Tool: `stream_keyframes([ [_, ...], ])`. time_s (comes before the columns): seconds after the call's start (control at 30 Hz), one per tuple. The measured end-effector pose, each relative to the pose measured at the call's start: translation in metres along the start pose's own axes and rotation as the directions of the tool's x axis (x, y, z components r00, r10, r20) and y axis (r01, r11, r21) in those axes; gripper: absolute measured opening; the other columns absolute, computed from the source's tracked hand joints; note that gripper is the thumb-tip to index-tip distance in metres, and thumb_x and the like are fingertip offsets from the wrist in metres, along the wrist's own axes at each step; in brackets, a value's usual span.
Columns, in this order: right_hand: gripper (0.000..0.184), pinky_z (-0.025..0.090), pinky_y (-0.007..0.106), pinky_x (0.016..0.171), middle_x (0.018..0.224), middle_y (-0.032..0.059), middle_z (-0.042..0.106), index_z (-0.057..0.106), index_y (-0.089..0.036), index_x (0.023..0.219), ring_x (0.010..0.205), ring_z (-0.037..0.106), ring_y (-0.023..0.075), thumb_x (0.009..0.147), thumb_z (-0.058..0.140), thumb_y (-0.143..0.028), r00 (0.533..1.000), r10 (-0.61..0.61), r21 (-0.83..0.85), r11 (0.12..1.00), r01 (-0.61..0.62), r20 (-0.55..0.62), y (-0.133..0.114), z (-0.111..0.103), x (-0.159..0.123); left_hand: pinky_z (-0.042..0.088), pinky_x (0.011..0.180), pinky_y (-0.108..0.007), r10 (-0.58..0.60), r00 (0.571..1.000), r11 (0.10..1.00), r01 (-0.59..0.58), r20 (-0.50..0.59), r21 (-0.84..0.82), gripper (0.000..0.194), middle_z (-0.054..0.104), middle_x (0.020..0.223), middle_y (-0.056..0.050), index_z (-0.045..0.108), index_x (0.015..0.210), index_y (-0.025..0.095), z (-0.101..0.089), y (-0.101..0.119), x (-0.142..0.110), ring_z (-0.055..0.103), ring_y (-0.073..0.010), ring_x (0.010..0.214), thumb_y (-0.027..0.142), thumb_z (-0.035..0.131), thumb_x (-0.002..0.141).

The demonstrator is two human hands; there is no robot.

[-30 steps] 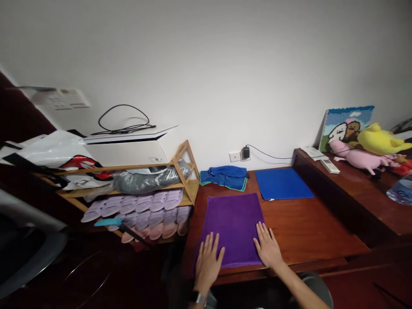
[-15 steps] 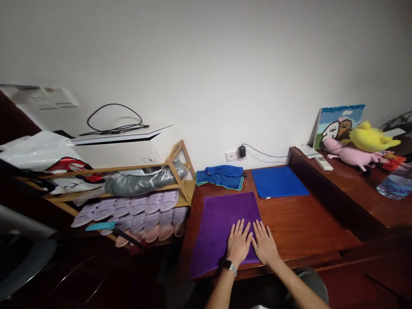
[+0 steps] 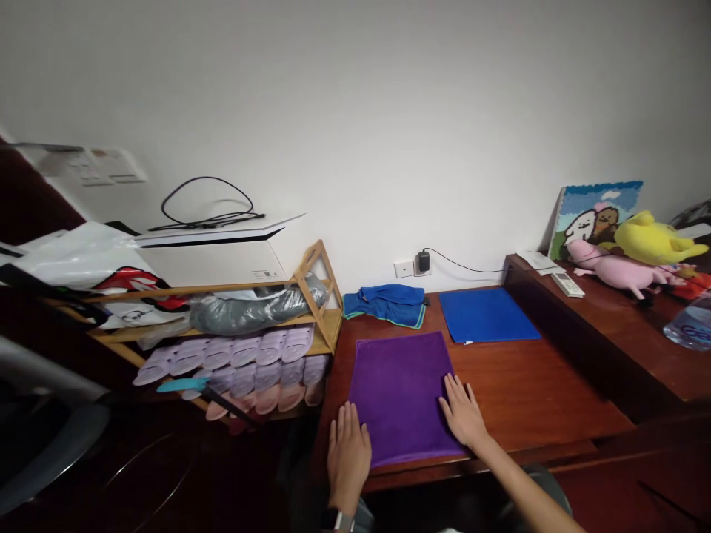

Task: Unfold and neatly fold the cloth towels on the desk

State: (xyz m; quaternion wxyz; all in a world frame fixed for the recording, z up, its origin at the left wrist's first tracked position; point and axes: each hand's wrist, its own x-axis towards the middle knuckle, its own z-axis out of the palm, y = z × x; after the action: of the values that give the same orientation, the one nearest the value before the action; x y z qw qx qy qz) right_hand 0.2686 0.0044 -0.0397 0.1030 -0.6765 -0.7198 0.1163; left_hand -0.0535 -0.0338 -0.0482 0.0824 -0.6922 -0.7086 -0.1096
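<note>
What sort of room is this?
Probably a bedroom or other room in a home: plush toys sit on a wooden desk, and slippers fill a low rack beside it.

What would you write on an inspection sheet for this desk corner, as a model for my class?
Surface: wooden desk, dark reddish-brown.
Job's things: purple towel, lying flat on the desk.
Clutter: crumpled blue cloth by the wall, beside a blue mat.
Hands: left hand, flat, at the towel's near left edge; right hand, flat, on its right edge. Both open, holding nothing.
Cables: black charger plugged in at the wall, its thin cable running right; coiled black cable on a white box.
Surroundings: shoe rack with slippers; plush toys on a raised ledge.
</note>
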Motion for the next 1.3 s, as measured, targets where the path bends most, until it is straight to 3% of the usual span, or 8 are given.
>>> stream_keyframes([
  [0.1,0.071,0.012,0.042,0.132,0.174,0.0081,0.025,0.025,-0.012,0.168,0.163,0.017,0.0209,0.108,0.015,-0.050,1.000,-0.015,-0.009,1.000,0.015,-0.025,-0.002,-0.011,0.041,0.032,0.129,-0.053,0.163,0.986,0.978,-0.166,-0.028,-0.125,0.059,0.042,0.167,-0.011,0.040,0.163,0.018,-0.014,0.051,0.014,0.037,-0.0280,0.156,0.032,0.029,0.107],
  [0.27,0.070,0.009,0.038,0.131,0.176,0.0119,0.020,0.022,-0.006,0.168,0.164,0.014,0.0207,0.108,0.020,-0.043,0.997,-0.039,-0.055,0.998,0.042,0.060,-0.013,-0.030,0.123,0.033,0.128,-0.054,0.449,0.892,0.861,-0.420,0.043,-0.286,0.055,0.038,0.171,-0.005,0.038,0.164,0.033,-0.024,0.114,0.028,0.035,-0.0270,0.158,0.046,0.037,0.110],
  [0.57,0.076,0.003,0.040,0.131,0.176,0.0142,0.016,0.019,-0.003,0.168,0.164,0.009,0.0218,0.107,0.020,-0.048,0.999,-0.013,-0.049,0.999,0.015,0.046,0.000,-0.010,0.158,0.034,0.128,-0.055,0.466,0.881,0.852,-0.419,0.088,-0.315,0.057,0.041,0.169,-0.005,0.039,0.163,0.034,-0.022,0.109,0.012,0.036,-0.0273,0.157,0.052,0.037,0.109],
  [0.67,0.076,0.004,0.040,0.131,0.176,0.0136,0.018,0.020,-0.004,0.168,0.164,0.010,0.0218,0.106,0.020,-0.048,0.999,-0.018,-0.051,0.999,0.019,0.029,0.002,-0.004,0.158,0.036,0.128,-0.050,0.429,0.903,0.865,-0.402,0.027,-0.301,0.051,0.050,0.164,-0.004,0.048,0.158,0.031,-0.013,0.112,0.048,0.042,-0.0245,0.153,0.042,0.034,0.111],
  [0.8,0.076,0.005,0.041,0.132,0.176,0.0122,0.018,0.021,-0.007,0.168,0.164,0.009,0.0211,0.106,0.021,-0.049,0.999,-0.030,-0.034,0.999,0.030,0.011,0.003,0.000,0.161,0.033,0.128,-0.050,0.410,0.912,0.884,-0.392,0.021,-0.256,0.052,0.048,0.165,-0.008,0.049,0.158,0.025,0.006,0.117,0.133,0.040,-0.0242,0.155,0.039,0.034,0.110],
  [1.0,0.077,0.006,0.040,0.132,0.176,0.0118,0.019,0.021,-0.006,0.168,0.164,0.011,0.0206,0.106,0.021,-0.051,1.000,-0.025,-0.038,0.999,0.025,0.008,0.003,0.001,0.162,0.027,0.128,-0.053,0.289,0.943,0.949,-0.260,0.167,-0.177,0.060,0.037,0.171,-0.010,0.043,0.161,0.026,0.036,0.069,0.214,0.033,-0.0277,0.159,0.050,0.037,0.107],
  [1.17,0.076,0.005,0.040,0.132,0.176,0.0108,0.019,0.020,-0.007,0.168,0.164,0.010,0.0197,0.106,0.021,-0.052,1.000,-0.018,-0.048,0.999,0.019,0.015,0.003,0.000,0.161,0.026,0.128,-0.051,0.122,0.976,0.990,-0.108,0.179,-0.088,0.066,0.033,0.172,-0.013,0.036,0.164,0.019,0.048,-0.015,0.225,0.030,-0.0281,0.160,0.052,0.030,0.107],
  [1.3,0.076,0.006,0.040,0.133,0.176,0.0115,0.018,0.022,-0.006,0.168,0.164,0.012,0.0205,0.106,0.022,-0.050,1.000,-0.013,-0.065,0.998,0.013,0.011,0.002,0.000,0.160,0.024,0.130,-0.048,0.092,0.986,0.994,-0.083,0.142,-0.068,0.064,0.036,0.171,-0.013,0.037,0.164,0.016,0.040,-0.040,0.226,0.031,-0.0268,0.159,0.045,0.030,0.107],
])
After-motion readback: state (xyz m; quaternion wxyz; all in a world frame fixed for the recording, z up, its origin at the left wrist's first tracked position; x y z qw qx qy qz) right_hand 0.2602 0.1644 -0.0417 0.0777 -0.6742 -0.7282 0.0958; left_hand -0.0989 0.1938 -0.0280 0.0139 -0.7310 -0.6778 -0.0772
